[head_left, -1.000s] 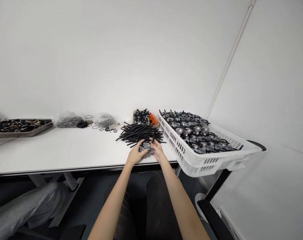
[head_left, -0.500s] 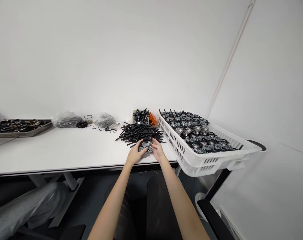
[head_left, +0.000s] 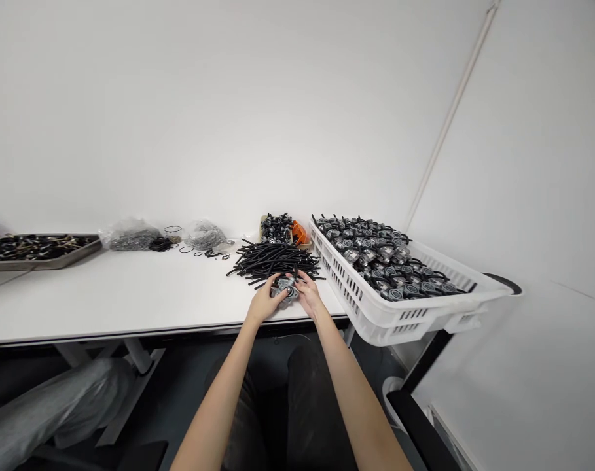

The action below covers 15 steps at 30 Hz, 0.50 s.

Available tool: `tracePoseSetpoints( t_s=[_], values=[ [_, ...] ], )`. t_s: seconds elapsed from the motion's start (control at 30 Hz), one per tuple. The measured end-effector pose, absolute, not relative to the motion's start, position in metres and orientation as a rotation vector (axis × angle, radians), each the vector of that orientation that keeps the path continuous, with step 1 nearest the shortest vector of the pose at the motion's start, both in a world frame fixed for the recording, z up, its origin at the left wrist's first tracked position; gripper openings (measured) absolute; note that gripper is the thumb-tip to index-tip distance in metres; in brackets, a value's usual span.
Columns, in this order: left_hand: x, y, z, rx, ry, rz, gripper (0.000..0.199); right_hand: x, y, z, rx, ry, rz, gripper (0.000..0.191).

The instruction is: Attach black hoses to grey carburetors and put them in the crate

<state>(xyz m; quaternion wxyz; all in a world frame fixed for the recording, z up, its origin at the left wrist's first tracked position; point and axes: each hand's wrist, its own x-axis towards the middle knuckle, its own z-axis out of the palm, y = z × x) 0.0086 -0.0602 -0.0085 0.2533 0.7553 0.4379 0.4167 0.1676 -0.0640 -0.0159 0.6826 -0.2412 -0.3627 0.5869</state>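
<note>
Little change: left hand (head_left: 264,303) and right hand (head_left: 310,294) still hold the grey fitting (head_left: 286,290), fingers (head_left: 300,278) curled closely round it, near the surface's (head_left: 130,294) front edge, just before the black tubing (head_left: 272,260).

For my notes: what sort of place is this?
Probably a small assembly workroom: a white crate packed with grey-and-black parts, a heap of black tubes, and a metal tray of small pieces on a white table.

White table (head_left: 130,294): black tubes (head_left: 272,260); metal tray (head_left: 42,264)
</note>
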Motion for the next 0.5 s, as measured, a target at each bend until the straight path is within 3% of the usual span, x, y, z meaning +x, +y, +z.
tracePoseSetpoints(
  t_s=[0.5],
  values=[
    [0.0088, -0.0599, -0.0081, 2.037, 1.182, 1.136, 0.061, 0.1660, -0.0627, -0.0153, -0.598, -0.833, 1.239, 0.042]
  ],
)
